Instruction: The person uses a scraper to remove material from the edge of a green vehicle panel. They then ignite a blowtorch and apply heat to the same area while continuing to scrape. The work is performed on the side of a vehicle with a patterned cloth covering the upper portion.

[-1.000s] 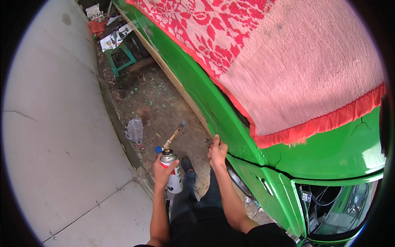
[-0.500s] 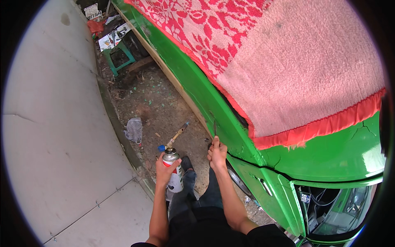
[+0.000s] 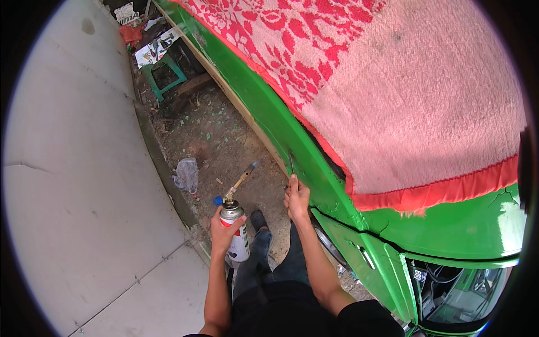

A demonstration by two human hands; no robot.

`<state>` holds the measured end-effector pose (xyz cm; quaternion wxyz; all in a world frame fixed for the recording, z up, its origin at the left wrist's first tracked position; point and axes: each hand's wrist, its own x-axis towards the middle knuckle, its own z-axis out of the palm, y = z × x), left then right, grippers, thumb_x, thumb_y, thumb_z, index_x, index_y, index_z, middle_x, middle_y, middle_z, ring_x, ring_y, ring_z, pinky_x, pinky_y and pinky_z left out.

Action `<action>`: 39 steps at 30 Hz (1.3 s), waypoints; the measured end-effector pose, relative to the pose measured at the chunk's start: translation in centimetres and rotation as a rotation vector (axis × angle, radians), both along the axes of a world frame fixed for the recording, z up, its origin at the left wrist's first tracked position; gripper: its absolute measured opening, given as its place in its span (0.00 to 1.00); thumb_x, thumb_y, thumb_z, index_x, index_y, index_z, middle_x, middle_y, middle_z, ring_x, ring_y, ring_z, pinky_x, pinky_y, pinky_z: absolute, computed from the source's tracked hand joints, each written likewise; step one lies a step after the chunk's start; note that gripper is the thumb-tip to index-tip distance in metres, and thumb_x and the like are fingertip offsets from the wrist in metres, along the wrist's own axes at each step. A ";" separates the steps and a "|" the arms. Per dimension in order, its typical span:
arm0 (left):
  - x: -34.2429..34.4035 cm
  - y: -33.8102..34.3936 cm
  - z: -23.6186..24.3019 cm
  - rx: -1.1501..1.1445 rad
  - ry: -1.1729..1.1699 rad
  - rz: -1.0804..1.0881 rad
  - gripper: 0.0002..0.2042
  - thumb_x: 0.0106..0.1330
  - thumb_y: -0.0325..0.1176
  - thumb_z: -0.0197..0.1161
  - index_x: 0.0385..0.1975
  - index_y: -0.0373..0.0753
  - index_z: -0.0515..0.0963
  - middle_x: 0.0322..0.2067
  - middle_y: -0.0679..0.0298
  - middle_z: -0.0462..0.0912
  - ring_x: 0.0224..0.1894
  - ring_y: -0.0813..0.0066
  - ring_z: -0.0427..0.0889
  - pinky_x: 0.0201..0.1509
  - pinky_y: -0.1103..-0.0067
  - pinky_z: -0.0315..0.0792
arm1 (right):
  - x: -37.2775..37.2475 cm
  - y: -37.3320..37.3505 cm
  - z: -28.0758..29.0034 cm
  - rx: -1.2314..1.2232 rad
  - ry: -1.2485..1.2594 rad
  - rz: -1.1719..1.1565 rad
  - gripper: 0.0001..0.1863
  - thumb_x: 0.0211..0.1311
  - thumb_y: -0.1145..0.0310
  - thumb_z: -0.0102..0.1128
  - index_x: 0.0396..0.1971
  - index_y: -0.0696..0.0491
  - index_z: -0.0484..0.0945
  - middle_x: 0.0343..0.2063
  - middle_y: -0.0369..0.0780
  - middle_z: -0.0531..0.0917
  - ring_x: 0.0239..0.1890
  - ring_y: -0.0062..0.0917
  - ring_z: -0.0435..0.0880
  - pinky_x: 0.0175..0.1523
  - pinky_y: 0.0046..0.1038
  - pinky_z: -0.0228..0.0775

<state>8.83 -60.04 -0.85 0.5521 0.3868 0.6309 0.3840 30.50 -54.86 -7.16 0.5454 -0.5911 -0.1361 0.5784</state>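
Note:
My left hand (image 3: 221, 229) is wrapped round the canister of a gas blowtorch (image 3: 238, 240), a silver-topped can in white and red. Its brass nozzle (image 3: 242, 181) points up and right toward the green car; the tip looks bluish, and whether it burns I cannot tell. A blue knob sits beside the can's top. My right hand (image 3: 296, 199) is closed on a thin, dark-bladed tool (image 3: 291, 164), its handle hidden in the fist. The blade reaches the green side panel (image 3: 306, 163), or lies just in front of it; contact is unclear.
A pink and red towel (image 3: 415, 106) covers the car's top. Wooden trim (image 3: 247, 115) runs along its side. A grey wall (image 3: 73, 146) stands left. On the dirty floor are a clear plastic bag (image 3: 186, 175), green flakes and a green stool (image 3: 164, 78).
My right hand and the tool have shifted slightly up along the green panel. The torch stays almost in place in my left hand. The head view has shifted a little.

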 end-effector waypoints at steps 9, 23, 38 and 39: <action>1.0 0.3 -0.4 -0.010 -0.036 -0.027 0.22 0.53 0.36 0.77 0.42 0.33 0.76 0.33 0.62 0.84 0.33 0.78 0.81 0.40 0.79 0.75 | 1.5 -4.2 -2.0 -0.079 0.137 -0.081 0.21 0.73 0.50 0.53 0.24 0.49 0.66 0.11 0.26 0.58 0.08 0.10 0.52 0.13 0.20 0.41; 1.1 0.3 -0.9 0.009 -0.013 -0.039 0.22 0.52 0.36 0.77 0.41 0.33 0.76 0.32 0.63 0.84 0.33 0.79 0.81 0.39 0.79 0.75 | 1.9 -3.8 -3.4 -0.009 0.047 -0.054 0.22 0.73 0.50 0.54 0.22 0.49 0.65 0.11 0.26 0.57 0.09 0.10 0.51 0.13 0.20 0.41; 5.7 -2.8 -1.5 -0.001 -0.066 -0.099 0.22 0.52 0.37 0.77 0.42 0.33 0.76 0.32 0.63 0.84 0.32 0.79 0.81 0.39 0.79 0.75 | 4.1 -4.4 -1.2 -0.090 0.029 0.051 0.21 0.73 0.52 0.54 0.22 0.46 0.65 0.11 0.25 0.59 0.08 0.10 0.53 0.12 0.20 0.41; 5.8 -2.7 -1.3 0.001 -0.075 -0.087 0.22 0.52 0.37 0.77 0.42 0.33 0.76 0.32 0.63 0.84 0.32 0.79 0.81 0.39 0.79 0.75 | 4.2 -3.9 -1.5 -0.082 0.042 0.043 0.21 0.73 0.53 0.54 0.22 0.47 0.65 0.10 0.25 0.60 0.07 0.10 0.53 0.12 0.20 0.42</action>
